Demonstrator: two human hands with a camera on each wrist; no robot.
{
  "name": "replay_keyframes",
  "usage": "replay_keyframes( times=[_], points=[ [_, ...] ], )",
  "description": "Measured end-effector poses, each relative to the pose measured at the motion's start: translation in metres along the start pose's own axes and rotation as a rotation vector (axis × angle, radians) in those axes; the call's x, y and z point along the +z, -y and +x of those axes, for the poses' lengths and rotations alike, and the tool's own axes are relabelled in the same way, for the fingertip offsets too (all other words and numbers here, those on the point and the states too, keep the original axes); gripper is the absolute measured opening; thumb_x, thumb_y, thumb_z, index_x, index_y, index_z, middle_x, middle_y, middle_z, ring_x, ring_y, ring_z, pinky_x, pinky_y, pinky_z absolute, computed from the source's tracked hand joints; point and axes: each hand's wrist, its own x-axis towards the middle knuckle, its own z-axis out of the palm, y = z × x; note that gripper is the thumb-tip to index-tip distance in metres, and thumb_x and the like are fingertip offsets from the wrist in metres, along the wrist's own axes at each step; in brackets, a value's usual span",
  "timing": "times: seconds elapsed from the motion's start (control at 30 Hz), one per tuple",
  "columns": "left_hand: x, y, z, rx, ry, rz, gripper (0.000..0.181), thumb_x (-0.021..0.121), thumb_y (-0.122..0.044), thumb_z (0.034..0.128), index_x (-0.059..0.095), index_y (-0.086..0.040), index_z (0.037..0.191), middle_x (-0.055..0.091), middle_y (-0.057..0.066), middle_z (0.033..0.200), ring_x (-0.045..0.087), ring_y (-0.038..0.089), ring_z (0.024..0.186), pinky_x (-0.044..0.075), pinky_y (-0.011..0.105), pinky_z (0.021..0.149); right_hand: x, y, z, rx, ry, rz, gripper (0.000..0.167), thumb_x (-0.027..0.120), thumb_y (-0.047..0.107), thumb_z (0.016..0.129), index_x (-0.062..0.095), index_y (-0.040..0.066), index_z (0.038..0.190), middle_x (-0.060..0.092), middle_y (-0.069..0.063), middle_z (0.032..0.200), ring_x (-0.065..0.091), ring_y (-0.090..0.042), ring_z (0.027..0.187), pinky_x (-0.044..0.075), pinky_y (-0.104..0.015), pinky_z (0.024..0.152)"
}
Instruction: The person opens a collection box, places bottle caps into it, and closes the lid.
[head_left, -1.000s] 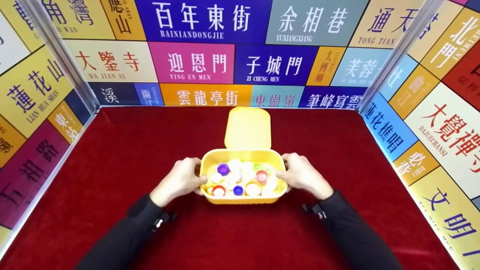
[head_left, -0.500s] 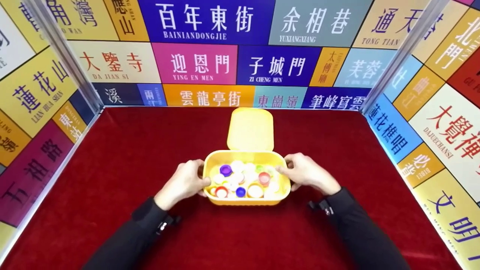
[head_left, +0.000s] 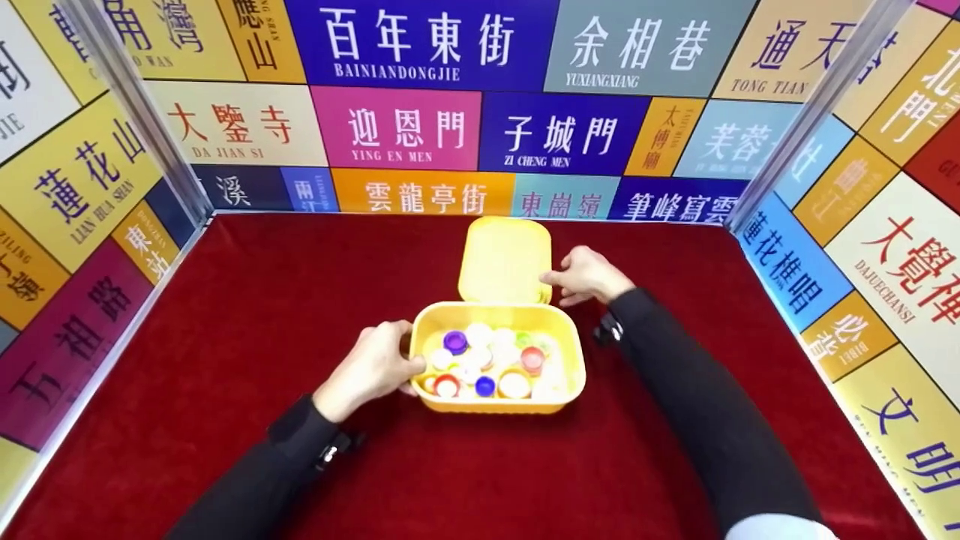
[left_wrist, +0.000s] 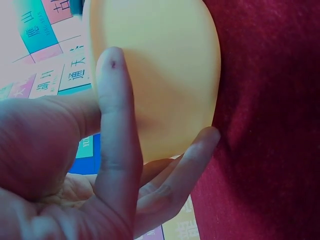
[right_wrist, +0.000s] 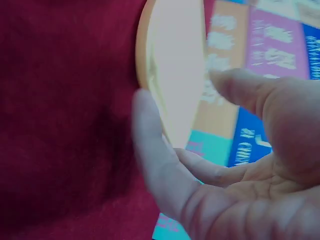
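Note:
A yellow plastic box [head_left: 497, 406] holds several small round bottle caps, mostly white, with purple, blue and red ones among them. My left hand [head_left: 373, 367] grips the box's left end, its thumb at the rim. In the left wrist view, the fingers lie against the yellow wall [left_wrist: 165, 75]. Behind the box lies its yellow lid [head_left: 505, 259]. My right hand [head_left: 589, 275] is at the lid's right edge with thumb and fingers spread apart around it. The right wrist view shows the fingers close to the lid's rim [right_wrist: 142, 55]; firm contact cannot be made out.
Dark red cloth [head_left: 300, 285] covers the table around the box and lid. Panels with coloured street-name signs [head_left: 397, 127] enclose the back and both sides. Metal corner posts [head_left: 814, 112] stand at the back corners.
My right hand has let go of the box's right end and moved back to the lid's right edge. The left hand keeps its grip. The whole head view shifts slightly.

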Motion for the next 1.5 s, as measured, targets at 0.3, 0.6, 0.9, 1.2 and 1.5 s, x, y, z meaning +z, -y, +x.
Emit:
replay_keyframes(
  times=[0.3, 0.6, 0.9, 1.2, 1.5],
  points=[
    [0.000, 0.000, -0.001, -0.003, -0.005, -0.005, 0.049, 0.078, 0.002, 0.0967, 0.070, 0.010, 0.145, 0.083, 0.027, 0.111, 0.083, 0.021, 0.063, 0.071, 0.041, 0.061, 0.013, 0.017, 0.029, 0.060, 0.002, -0.097, 0.053, 0.098, 0.025, 0.097, 0.053, 0.002, 0.114, 0.056, -0.012, 0.101, 0.072, -0.026, 0.084, 0.074, -0.049, 0.089],
    [0.000, 0.000, 0.000, 0.010, -0.013, 0.004, 0.045, 0.078, 0.002, 0.0955, 0.073, 0.008, 0.140, 0.083, 0.023, 0.106, 0.082, 0.020, 0.061, 0.071, 0.040, 0.059, 0.020, 0.026, 0.037, 0.119, 0.015, -0.102, 0.054, 0.099, 0.012, 0.093, 0.055, 0.000, 0.121, 0.057, -0.010, 0.106, 0.069, -0.023, 0.082, 0.075, -0.042, 0.081],
    [0.000, 0.001, 0.000, 0.003, -0.015, -0.003, 0.045, 0.078, 0.002, 0.0965, 0.073, 0.008, 0.140, 0.083, 0.022, 0.105, 0.083, 0.020, 0.061, 0.070, 0.039, 0.059, 0.010, 0.020, 0.035, 0.097, -0.018, -0.056, 0.046, 0.097, 0.015, 0.096, 0.053, 0.007, 0.106, 0.060, -0.006, 0.100, 0.072, -0.014, 0.074, 0.073, -0.037, 0.089],
    [0.001, 0.001, 0.001, 0.005, -0.003, 0.005, 0.047, 0.079, 0.001, 0.0977, 0.071, 0.008, 0.143, 0.083, 0.025, 0.109, 0.083, 0.020, 0.062, 0.071, 0.039, 0.060, -0.008, 0.007, 0.029, -0.036, -0.072, 0.297, 0.033, 0.081, -0.004, 0.102, 0.071, -0.022, 0.127, 0.082, -0.012, 0.088, 0.085, -0.015, 0.075, 0.074, -0.036, 0.078],
    [0.000, 0.002, 0.001, 0.006, 0.001, -0.001, 0.045, 0.078, 0.001, 0.0971, 0.072, 0.008, 0.141, 0.083, 0.024, 0.108, 0.083, 0.021, 0.062, 0.071, 0.039, 0.059, -0.018, 0.004, 0.012, -0.183, -0.312, 0.288, 0.041, 0.078, 0.002, 0.106, 0.071, -0.014, 0.143, 0.081, -0.033, 0.135, 0.083, -0.013, 0.091, 0.069, -0.021, 0.079]
  ],
)
